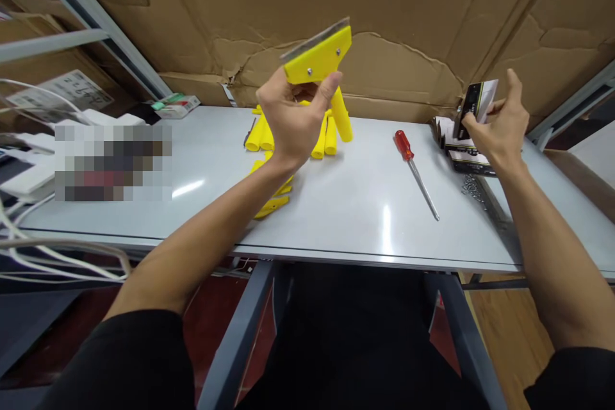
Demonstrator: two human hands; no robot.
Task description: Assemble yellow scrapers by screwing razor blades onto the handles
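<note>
A yellow scraper (319, 57) with a metal blade along its top edge is held up in my left hand (295, 115), its handle slanting down to the right. Two screws show on its head. Behind and below this hand, several yellow scraper handles (262, 134) lie on the table, with more yellow parts (273, 205) nearer the front. At the right, my right hand (504, 125) pinches a small black-and-white packet (473, 106) between thumb and fingers, just above a stack of similar packets (471, 159).
A red-handled screwdriver (414, 170) lies on the white table (350, 211). Small loose screws (475, 189) sit near the packets. White cables and power strips (33, 173) crowd the left side, beside a small box (177, 106). Cardboard (408, 6) walls the back.
</note>
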